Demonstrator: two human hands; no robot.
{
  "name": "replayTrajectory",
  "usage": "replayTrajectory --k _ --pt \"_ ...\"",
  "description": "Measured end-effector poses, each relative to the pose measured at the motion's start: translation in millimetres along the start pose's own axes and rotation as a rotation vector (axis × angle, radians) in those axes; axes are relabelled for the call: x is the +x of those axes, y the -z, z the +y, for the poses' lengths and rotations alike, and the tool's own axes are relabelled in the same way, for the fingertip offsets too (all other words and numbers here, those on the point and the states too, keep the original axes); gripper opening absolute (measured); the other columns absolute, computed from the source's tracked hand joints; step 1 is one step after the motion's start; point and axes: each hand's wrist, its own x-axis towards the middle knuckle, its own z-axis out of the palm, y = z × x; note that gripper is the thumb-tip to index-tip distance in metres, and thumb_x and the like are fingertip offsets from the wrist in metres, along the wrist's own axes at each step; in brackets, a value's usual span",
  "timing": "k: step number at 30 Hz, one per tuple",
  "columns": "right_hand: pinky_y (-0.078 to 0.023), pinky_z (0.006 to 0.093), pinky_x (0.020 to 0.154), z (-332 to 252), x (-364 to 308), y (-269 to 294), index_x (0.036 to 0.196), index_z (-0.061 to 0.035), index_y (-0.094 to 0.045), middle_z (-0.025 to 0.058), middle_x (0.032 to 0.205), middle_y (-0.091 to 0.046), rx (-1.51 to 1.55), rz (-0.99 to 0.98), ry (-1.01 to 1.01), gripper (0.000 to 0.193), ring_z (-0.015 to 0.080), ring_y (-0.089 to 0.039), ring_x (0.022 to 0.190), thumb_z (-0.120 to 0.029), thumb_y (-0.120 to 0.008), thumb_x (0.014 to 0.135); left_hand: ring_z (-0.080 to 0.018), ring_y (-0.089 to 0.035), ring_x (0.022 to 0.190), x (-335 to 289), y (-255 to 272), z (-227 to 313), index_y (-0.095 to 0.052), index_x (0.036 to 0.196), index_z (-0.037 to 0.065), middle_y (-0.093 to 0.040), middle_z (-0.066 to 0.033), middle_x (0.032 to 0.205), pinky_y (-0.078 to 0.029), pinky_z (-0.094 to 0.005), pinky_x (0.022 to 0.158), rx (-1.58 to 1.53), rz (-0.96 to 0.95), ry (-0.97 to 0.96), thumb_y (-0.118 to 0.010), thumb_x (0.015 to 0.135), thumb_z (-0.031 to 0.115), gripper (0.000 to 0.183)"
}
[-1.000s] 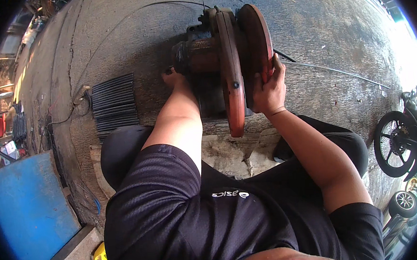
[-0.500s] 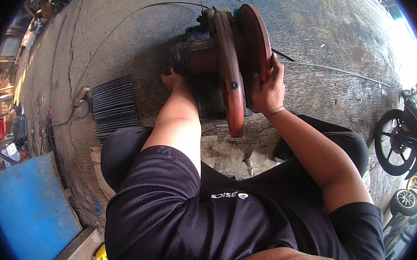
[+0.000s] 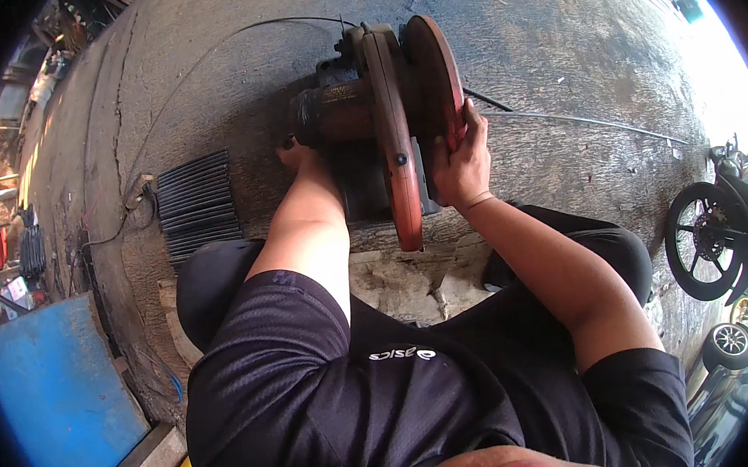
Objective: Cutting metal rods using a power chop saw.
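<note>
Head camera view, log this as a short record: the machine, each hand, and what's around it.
Machine: on the ground, with a curved reddish guard and a red disc
Left hand: at the machine's left end; fingers partly hidden, grip unclear
Right hand: touching the red disc near its lower edge
Left side: dark rods laid side by side; blue panel farther out
Right side: spoked black wheel

Open floor (image 3: 577,163) rightward — reddish machine (image 3: 389,115) between the hands (image 3: 297,155) (image 3: 463,166), dark rods (image 3: 197,204) at left
</note>
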Motion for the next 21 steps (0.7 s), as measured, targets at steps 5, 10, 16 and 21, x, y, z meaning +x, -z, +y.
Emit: replayTrajectory --k 5,10,16,21 --pt "-0.048 0.0452 0.077 -2 -1 0 0.136 0.0004 -0.024 0.0229 0.116 -0.043 0.024 -0.022 -0.057 0.068 0.0408 -0.052 0.099 -0.003 -0.056 0.076 -0.0309 -0.063 0.096 -19 -1 10 -0.057 0.112 -0.001 -0.064 -0.0194 0.106 -0.049 -0.0398 0.084 0.051 0.065 -0.11 -0.062 0.083 0.007 0.03" --pt "-0.048 0.0452 0.077 -2 1 0 0.135 0.0009 -0.025 0.023 0.115 -0.044 -0.002 0.005 -0.015 0.066 0.0412 -0.053 0.098 -0.003 -0.055 0.077 -0.0315 -0.063 0.095 -35 -2 23 -0.057 0.111 -0.003 -0.064 -0.0203 0.106 -0.049 -0.0398 0.083 0.08 0.057 -0.039 -0.062 0.083 0.009 0.03" --pt "-0.048 0.0455 0.077 -2 0 0 0.135 0.0013 -0.025 0.0232 0.114 -0.044 0.005 0.009 -0.011 0.066 0.0418 -0.053 0.098 -0.003 -0.055 0.077 -0.0322 -0.064 0.094 -31 -3 24 -0.057 0.11 -0.005 -0.064 -0.0214 0.105 -0.05 -0.0399 0.082 0.105 0.087 0.014 -0.062 0.084 0.012 0.031" --pt "-0.048 0.0459 0.076 -1 0 1 0.135 0.0009 -0.024 0.0233 0.114 -0.044 -0.004 0.002 -0.002 0.066 0.0422 -0.053 0.097 -0.004 -0.056 0.077 -0.0327 -0.064 0.094 -37 -5 28 -0.057 0.11 -0.007 -0.063 -0.0223 0.105 -0.051 -0.04 0.082 0.137 0.131 0.081 -0.061 0.085 0.014 0.033"
